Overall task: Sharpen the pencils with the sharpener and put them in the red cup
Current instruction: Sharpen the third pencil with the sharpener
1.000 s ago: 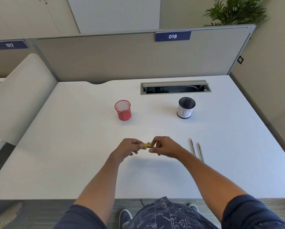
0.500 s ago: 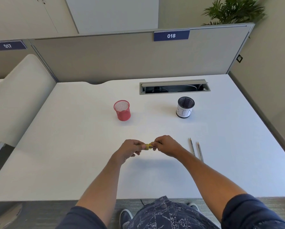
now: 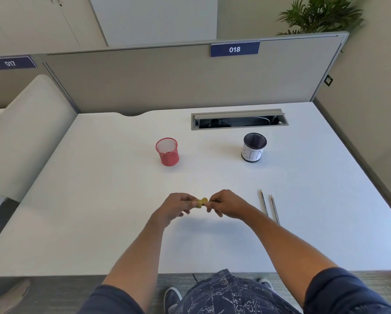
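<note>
White desk (image 3: 99, 200) first. The red cup (image 3: 167, 152) waits upright at eleven o'clock from the hands, mouth open for finished pencils. Two spare pencils (image 3: 269, 206) lie side by side at three o'clock, within easy reach. Left hand (image 3: 176, 206) and right hand (image 3: 226, 203) meet mid-desk, pinching the yellow sharpener (image 3: 201, 202) between them, likely twisting. The pencil inside is mostly hidden by fingers, and which hand holds it I can't tell.
</note>
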The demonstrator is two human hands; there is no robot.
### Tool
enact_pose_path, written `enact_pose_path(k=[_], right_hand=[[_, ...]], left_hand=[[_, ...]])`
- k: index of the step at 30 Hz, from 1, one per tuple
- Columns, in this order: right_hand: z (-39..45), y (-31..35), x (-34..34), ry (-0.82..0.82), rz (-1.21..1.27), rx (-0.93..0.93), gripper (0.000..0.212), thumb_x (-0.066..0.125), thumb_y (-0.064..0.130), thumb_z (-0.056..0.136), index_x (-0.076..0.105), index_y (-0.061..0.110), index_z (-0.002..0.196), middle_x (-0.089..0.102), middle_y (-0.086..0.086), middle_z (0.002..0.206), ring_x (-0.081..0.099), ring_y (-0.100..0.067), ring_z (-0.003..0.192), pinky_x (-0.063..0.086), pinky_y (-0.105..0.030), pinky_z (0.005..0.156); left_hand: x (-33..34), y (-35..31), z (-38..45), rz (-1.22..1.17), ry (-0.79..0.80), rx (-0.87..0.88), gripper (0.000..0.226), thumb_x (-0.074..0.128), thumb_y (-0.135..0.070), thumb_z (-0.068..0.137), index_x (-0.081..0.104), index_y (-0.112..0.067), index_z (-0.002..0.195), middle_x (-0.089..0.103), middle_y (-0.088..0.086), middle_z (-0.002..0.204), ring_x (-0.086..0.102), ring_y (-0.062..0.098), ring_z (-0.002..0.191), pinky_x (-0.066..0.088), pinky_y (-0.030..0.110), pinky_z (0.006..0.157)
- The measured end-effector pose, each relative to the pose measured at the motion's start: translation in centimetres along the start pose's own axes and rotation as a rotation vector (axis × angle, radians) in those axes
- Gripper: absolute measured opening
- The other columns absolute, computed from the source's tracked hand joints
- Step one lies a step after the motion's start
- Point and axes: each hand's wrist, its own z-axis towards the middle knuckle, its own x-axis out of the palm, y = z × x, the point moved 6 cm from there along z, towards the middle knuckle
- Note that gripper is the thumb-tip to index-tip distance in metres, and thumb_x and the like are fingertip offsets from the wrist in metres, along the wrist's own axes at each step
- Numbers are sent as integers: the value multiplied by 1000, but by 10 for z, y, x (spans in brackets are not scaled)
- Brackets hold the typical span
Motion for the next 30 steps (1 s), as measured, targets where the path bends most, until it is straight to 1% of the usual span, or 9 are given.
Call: enact_pose_path(k=[4, 7, 10, 14, 16, 19, 22, 27, 30], right_hand=[[-1, -1, 4, 39, 34, 24, 34, 59, 44, 99, 78, 19, 85, 63, 2, 55, 45, -2, 49, 39, -26, 62], [-2, 1, 1, -6, 23, -19, 16, 70, 38, 91, 72, 22, 93, 70, 4, 62, 51, 0, 53, 41, -25, 60], [0, 3, -2, -102, -15, -50, 12, 76, 34, 87, 71, 23, 91, 71, 9, 74, 56, -4, 60, 48, -29, 65], [1, 6, -8, -250, -176, -11, 18, 69, 46, 90, 73, 29, 89, 72, 10, 79, 63, -11, 75, 49, -30, 70], [1, 10, -7, -233, -192, -5, 21, 65, 46, 93, 73, 27, 88, 68, 8, 74, 60, -14, 71, 47, -30, 67], [4, 12, -3, -179, -190, 25, 24, 61, 45, 96, 73, 27, 84, 59, 9, 66, 53, -13, 64, 41, -29, 61], [7, 10, 3, -96, -107, 39, 30, 61, 44, 97, 76, 24, 81, 56, 8, 62, 51, -12, 60, 40, -28, 59], [5, 6, 5, -57, -35, -6, 16, 71, 39, 91, 71, 24, 86, 65, 8, 66, 54, -3, 55, 40, -21, 55], [3, 4, 5, -101, -53, -72, 13, 78, 31, 86, 66, 27, 90, 66, 12, 77, 56, -4, 64, 46, -25, 62]], left_hand=[[1, 2, -2, -4, -13, -5, 15, 73, -23, 88, 79, -16, 100, 70, -14, 75, 59, 14, 75, 44, 27, 71], [0, 4, -1, -15, -24, -14, 16, 73, -23, 88, 78, -15, 101, 67, -6, 79, 61, 14, 74, 44, 27, 71], [-1, 6, -1, -43, -38, -24, 18, 73, -26, 89, 78, -14, 101, 65, -1, 80, 62, 13, 72, 43, 28, 71], [-1, 2, -2, -86, -47, -14, 23, 76, -31, 86, 78, -15, 102, 69, -1, 87, 62, 12, 72, 44, 28, 74], [-2, 0, -4, -88, -51, -8, 30, 78, -36, 79, 78, -16, 102, 72, -2, 91, 61, 12, 74, 45, 29, 75], [-4, 0, -4, -77, -61, 1, 22, 76, -29, 85, 77, -17, 103, 75, -4, 95, 61, 14, 77, 45, 29, 76], [-4, 5, -5, -52, -51, -12, 17, 75, -27, 87, 78, -17, 101, 73, -7, 86, 61, 14, 76, 45, 29, 74], [-2, 11, -5, -43, -52, -38, 16, 74, -26, 87, 79, -15, 97, 65, -1, 78, 62, 14, 72, 43, 28, 72], [-1, 9, -5, -40, -52, -31, 16, 74, -26, 88, 78, -13, 97, 65, 1, 77, 62, 14, 70, 43, 28, 70]])
